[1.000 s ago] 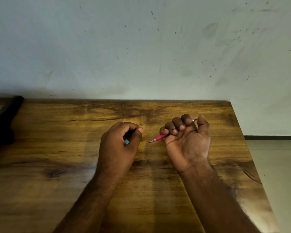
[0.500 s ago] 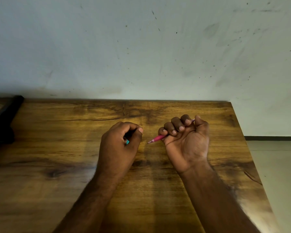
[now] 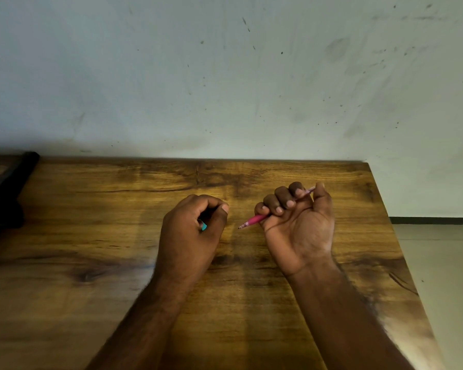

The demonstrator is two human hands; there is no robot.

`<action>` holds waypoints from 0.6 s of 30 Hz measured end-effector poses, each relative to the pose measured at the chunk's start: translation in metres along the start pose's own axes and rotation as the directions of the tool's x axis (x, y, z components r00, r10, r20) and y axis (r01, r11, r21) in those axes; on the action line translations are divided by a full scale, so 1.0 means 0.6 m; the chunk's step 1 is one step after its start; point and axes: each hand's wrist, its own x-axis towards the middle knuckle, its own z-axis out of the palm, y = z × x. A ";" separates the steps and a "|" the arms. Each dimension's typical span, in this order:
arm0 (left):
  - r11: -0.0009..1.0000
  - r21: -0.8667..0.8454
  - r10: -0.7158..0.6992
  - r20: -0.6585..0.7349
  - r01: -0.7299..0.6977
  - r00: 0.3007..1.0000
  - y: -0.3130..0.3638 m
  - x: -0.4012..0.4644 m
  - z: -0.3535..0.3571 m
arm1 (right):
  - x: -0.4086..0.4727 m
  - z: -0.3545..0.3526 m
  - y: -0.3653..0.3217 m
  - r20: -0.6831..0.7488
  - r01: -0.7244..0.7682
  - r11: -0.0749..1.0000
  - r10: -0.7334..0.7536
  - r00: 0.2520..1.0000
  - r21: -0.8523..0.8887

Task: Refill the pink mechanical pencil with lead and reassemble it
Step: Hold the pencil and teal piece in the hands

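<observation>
Wooden desk [image 3: 91, 236]: my right hand [image 3: 297, 225] grips the pink mechanical pencil [image 3: 254, 219], tip pointing toward eight o'clock; my left hand [image 3: 193, 231] curls around something teal [image 3: 203, 226].

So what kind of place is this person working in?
Probably a plain room at home or in a workshop, hard to say which: a wooden table pushed against a scuffed, speckled wall, with bare pale floor to the right.

My right hand [image 3: 300, 222] grips the pink mechanical pencil [image 3: 254, 219], tilted, its tip pointing toward eight o'clock, its back end toward two.
</observation>
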 end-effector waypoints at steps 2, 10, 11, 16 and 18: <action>1.000 -0.005 -0.004 -0.002 0.004 1.000 0.001 0.000 0.001 | 0.002 -0.002 0.000 -0.006 0.003 1.000 -0.003 1.000 -0.006; 1.000 -0.001 -0.009 0.001 0.009 1.000 0.002 -0.001 -0.001 | 0.001 -0.001 0.000 0.007 -0.006 1.000 0.006 1.000 0.002; 1.000 -0.004 -0.007 0.000 0.007 1.000 0.002 -0.002 -0.001 | 0.002 -0.002 0.000 0.005 -0.004 1.000 0.004 1.000 -0.001; 1.000 -0.006 -0.013 0.002 0.013 1.000 0.001 0.000 0.000 | 0.003 -0.002 0.000 -0.003 0.001 1.000 -0.001 1.000 -0.013; 1.000 -0.007 -0.013 0.001 0.013 1.000 0.001 0.000 0.000 | 0.002 -0.001 0.001 -0.005 0.002 1.000 -0.002 1.000 -0.007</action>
